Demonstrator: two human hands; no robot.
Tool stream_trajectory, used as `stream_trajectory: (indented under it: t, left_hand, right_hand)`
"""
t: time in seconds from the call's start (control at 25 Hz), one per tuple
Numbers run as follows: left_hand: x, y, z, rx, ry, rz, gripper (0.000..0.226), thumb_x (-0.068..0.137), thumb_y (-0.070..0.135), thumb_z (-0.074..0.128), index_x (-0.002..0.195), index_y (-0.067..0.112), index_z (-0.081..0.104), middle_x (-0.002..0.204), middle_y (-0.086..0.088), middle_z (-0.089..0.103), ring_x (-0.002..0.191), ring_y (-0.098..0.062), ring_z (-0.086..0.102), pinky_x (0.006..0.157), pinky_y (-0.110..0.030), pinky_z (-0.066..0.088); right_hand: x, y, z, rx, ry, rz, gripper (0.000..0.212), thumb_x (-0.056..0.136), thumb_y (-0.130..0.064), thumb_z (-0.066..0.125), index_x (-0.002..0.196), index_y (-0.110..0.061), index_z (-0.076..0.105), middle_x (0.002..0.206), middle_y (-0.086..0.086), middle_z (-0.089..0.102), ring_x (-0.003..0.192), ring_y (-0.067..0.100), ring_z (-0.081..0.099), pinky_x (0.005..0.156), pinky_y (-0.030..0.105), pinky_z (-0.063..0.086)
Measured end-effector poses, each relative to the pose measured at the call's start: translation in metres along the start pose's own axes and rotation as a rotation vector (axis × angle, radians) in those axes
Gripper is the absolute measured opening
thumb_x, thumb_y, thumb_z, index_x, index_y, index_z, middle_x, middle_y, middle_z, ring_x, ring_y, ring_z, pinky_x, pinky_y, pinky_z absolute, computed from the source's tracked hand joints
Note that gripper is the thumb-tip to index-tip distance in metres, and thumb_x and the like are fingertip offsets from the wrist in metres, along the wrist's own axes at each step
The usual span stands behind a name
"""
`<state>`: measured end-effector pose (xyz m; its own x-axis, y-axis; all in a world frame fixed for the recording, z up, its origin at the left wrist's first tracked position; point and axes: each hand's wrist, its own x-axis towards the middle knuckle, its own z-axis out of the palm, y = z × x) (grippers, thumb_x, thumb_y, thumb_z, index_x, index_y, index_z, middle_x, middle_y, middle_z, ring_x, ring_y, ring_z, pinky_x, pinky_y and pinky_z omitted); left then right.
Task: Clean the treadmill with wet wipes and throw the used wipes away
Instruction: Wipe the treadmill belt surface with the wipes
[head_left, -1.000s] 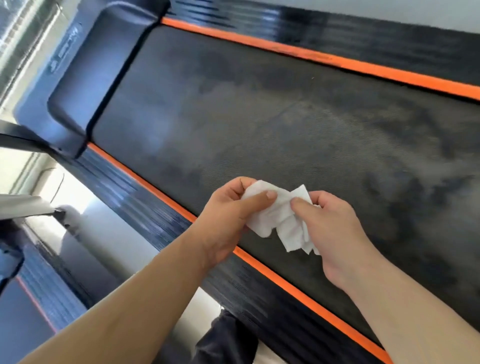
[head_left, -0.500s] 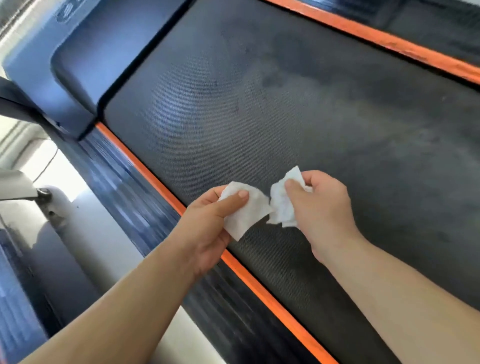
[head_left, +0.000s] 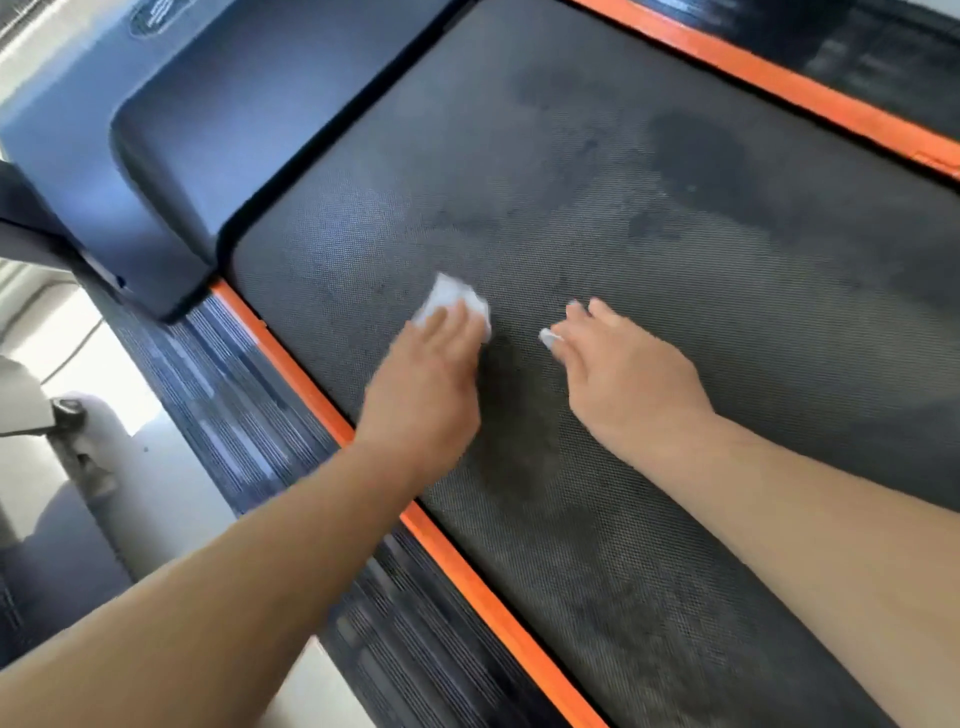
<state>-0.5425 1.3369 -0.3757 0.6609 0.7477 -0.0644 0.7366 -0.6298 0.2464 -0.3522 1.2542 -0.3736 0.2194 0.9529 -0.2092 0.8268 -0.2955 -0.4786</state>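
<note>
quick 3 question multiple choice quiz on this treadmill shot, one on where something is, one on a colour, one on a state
1. Where does the white wipe under the left hand lie?
A. on the motor cover
B. on the treadmill belt
C. on the floor

2. What colour are the stripes along the belt's edges?
A. green
B. yellow
C. orange

3. How is the left hand on its wipe?
A. fingers straight, pressing it down
B. a fist lifting it into the air
C. not touching it

Answers:
1 B: the wipe sits on the dark textured belt, inside the near stripe.
2 C: both edge stripes show bright orange.
3 A: the fingers lie flat over the wipe against the belt.
</note>
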Motion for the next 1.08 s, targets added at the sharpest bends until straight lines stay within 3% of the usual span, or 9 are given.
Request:
stream_trajectory:
  t: [0.04,0.12,0.24,0.48,0.72,0.96,1.0,1.08]
  left_hand:
    - [-0.008,-0.004,0.019,0.047,-0.102,0.014,0.053,0.096,0.015,0.035,0.149,0.006,0.041,0.159,-0.012,0.037,0.149,-0.031,0.030,0.116,-0.048,0.036]
    - [-0.021,-0.006,0.041,0.047,-0.211,-0.059,0.065,0.103,0.038,0.024,0.161,0.008,0.020,0.170,-0.011,0.010,0.158,-0.028,0.001,0.128,-0.049,0.011]
    - [-0.025,-0.005,0.037,0.061,-0.246,-0.071,0.073,0.103,0.054,0.014,0.164,0.014,0.004,0.170,-0.007,-0.008,0.156,-0.021,-0.016,0.127,-0.039,-0.008]
    - [-0.005,-0.030,0.032,0.046,-0.200,-0.293,0.074,0.102,0.056,0.011,0.163,0.015,-0.001,0.170,-0.006,-0.013,0.155,-0.018,-0.020,0.127,-0.039,-0.007]
    - [0.004,-0.034,0.008,0.002,-0.370,-0.243,0.067,0.108,0.047,0.023,0.163,0.021,-0.005,0.169,0.003,-0.016,0.152,-0.011,-0.024,0.126,-0.032,-0.010]
    - [0.003,-0.048,0.001,-0.048,-0.401,-0.181,0.065,0.108,0.047,0.026,0.163,0.028,-0.004,0.164,0.014,-0.022,0.149,-0.005,-0.027,0.122,-0.025,-0.009]
    - [0.004,-0.055,0.003,-0.043,-0.393,-0.140,0.065,0.108,0.048,0.026,0.163,0.027,-0.003,0.163,0.014,-0.022,0.150,-0.006,-0.027,0.122,-0.024,-0.011]
    - [0.006,-0.070,0.004,-0.007,-0.365,-0.022,0.067,0.106,0.051,0.022,0.164,0.024,0.002,0.167,0.008,-0.017,0.152,-0.010,-0.024,0.127,-0.031,-0.006]
  right_hand:
    - [0.001,-0.004,0.008,-0.061,-0.070,0.010,0.039,0.110,-0.034,0.032,0.144,-0.025,0.047,0.160,-0.003,0.038,0.144,0.019,0.041,0.105,0.042,0.043]
    - [-0.003,-0.006,0.022,-0.158,-0.126,0.007,0.043,0.108,-0.027,0.036,0.151,-0.021,0.038,0.163,-0.002,0.031,0.149,0.017,0.032,0.107,0.039,0.043]
    - [-0.001,-0.008,0.030,-0.211,-0.149,-0.002,0.048,0.107,-0.024,0.035,0.154,-0.014,0.035,0.166,0.003,0.028,0.155,0.018,0.017,0.118,0.034,0.030]
    - [0.003,-0.016,0.029,-0.239,-0.198,0.043,0.053,0.106,-0.022,0.037,0.157,-0.012,0.027,0.168,0.004,0.019,0.157,0.021,0.011,0.120,0.038,0.027]
    - [0.010,-0.021,0.016,-0.176,-0.277,0.106,0.051,0.105,-0.022,0.038,0.156,-0.016,0.029,0.168,0.000,0.018,0.155,0.020,0.015,0.110,0.042,0.040]
    - [0.008,-0.032,0.008,-0.171,-0.256,0.152,0.047,0.106,-0.025,0.035,0.152,-0.016,0.037,0.164,0.002,0.028,0.150,0.021,0.031,0.105,0.040,0.044]
    - [0.012,-0.035,0.006,-0.197,-0.231,0.158,0.043,0.106,-0.026,0.035,0.146,-0.015,0.046,0.157,0.003,0.041,0.143,0.022,0.041,0.099,0.040,0.047]
    - [0.022,-0.044,0.001,-0.242,-0.123,0.178,0.031,0.104,-0.027,0.038,0.110,-0.015,0.065,0.111,0.004,0.065,0.106,0.027,0.063,0.077,0.038,0.049]
